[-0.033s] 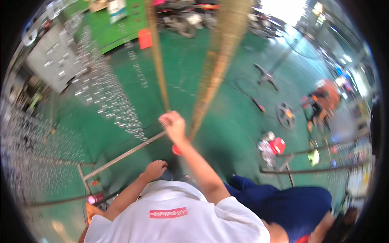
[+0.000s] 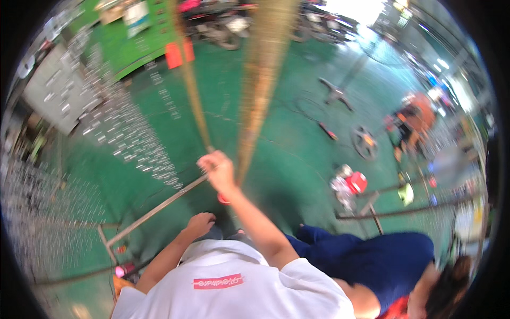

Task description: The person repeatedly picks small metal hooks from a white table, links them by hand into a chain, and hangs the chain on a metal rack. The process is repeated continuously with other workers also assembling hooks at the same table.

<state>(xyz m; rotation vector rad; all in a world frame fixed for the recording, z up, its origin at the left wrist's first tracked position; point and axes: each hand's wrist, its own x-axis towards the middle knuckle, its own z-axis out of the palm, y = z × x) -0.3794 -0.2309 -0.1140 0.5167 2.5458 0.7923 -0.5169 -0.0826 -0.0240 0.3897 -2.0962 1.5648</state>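
Note:
My right hand reaches forward with its fingers drawn together in a pinch, beside the far end of a thin metal bar. Behind it, a thin yellow-brown pole runs down to the fingertips; whether I grip it, the bar or something small is blurred. My left hand lies low near my lap, its fingers loosely stretched and nothing seen in them. Just beyond my right wrist shows a red round thing. Rows of small glinting pieces spread to the left of the bar.
A thicker yellow-brown post rises ahead. On the right are a red container with clear plastic items, a wheel and a metal rail. Beside me sits a person in dark blue. A green table stands far left.
The whole view has shifted slightly, so most surroundings appear a little further left. My right hand keeps its pinch beside the bar's end; my left hand stays low.

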